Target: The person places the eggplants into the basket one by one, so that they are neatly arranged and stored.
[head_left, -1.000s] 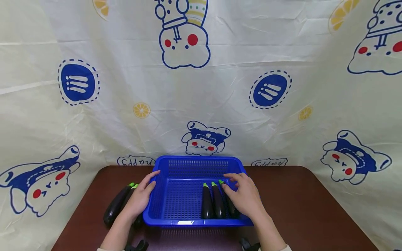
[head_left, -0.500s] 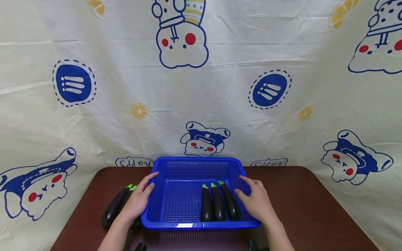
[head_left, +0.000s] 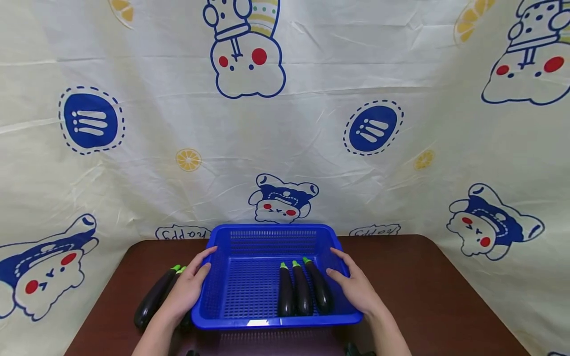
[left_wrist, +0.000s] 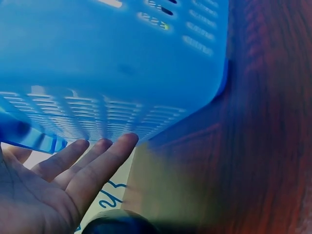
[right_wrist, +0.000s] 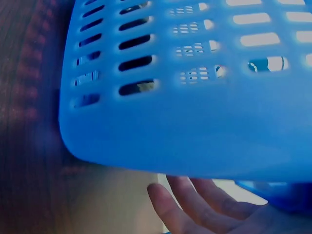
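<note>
Three eggplants in blue basket, lengthwise front-to-back, green stems facing far side, rightmost kinda slanted. Left hand, right hand at opposite rims, fingers pretty straight.

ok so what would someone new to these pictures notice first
Probably the bright blue basket, low in the middle of the head view, between the person's left grip and right grip. Next come three glossy eggplants with vivid green tips, lying in its right half, and more eggplants on the dark table to its left. Behind hangs a pale sheet printed with upside-down cartoon figures.
</note>
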`<state>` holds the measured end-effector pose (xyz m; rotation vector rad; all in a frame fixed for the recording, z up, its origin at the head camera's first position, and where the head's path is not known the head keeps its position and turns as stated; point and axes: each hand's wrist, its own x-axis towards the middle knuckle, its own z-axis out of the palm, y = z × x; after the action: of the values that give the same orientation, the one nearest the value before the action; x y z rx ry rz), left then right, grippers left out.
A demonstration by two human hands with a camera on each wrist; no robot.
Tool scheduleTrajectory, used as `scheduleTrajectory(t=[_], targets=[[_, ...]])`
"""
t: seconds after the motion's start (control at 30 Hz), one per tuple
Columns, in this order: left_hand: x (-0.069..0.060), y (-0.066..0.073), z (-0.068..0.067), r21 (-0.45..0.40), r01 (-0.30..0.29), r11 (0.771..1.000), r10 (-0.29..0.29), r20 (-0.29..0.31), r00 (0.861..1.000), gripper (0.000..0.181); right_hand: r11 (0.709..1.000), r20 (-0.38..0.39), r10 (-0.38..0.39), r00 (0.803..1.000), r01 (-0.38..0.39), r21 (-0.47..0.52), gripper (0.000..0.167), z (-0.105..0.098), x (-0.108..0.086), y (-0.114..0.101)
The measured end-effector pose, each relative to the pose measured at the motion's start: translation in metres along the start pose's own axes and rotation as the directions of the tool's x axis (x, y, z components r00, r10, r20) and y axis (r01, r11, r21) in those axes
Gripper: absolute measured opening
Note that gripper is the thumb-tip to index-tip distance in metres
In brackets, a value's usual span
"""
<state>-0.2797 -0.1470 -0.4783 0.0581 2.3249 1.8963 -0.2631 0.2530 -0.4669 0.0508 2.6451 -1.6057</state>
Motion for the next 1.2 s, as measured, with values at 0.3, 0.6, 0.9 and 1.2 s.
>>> scheduleTrajectory(t=[0.3, 0.6, 0.9, 1.2], targets=[[-0.003, -0.007, -0.006, 0.054, 0.001, 0.999, -0.001, 0.010, 1.000, 0.044, 0.985, 0.075, 0.054, 0.996, -0.066, 0.161, 0.057, 0.004, 0.004, 0.011], [0.000, -0.001, -0.012, 0.137, -0.040, 0.990, 0.033, 0.054, 0.998, 0.042, 0.945, 0.132, 0.075, 0.988, -0.112, 0.308, 0.055, -0.001, 0.009, 0.020], [0.007, 0.009, -0.027, 0.163, -0.060, 0.985, 0.028, 0.193, 0.981, 0.048, 0.931, 0.177, 0.057, 0.983, -0.116, 0.346, 0.053, -0.008, 0.011, 0.022], [0.008, 0.019, -0.045, 0.208, -0.133, 0.969, 0.094, 0.185, 0.978, 0.048, 0.940, 0.168, 0.047, 0.985, -0.100, 0.326, 0.053, -0.011, 0.013, 0.018]])
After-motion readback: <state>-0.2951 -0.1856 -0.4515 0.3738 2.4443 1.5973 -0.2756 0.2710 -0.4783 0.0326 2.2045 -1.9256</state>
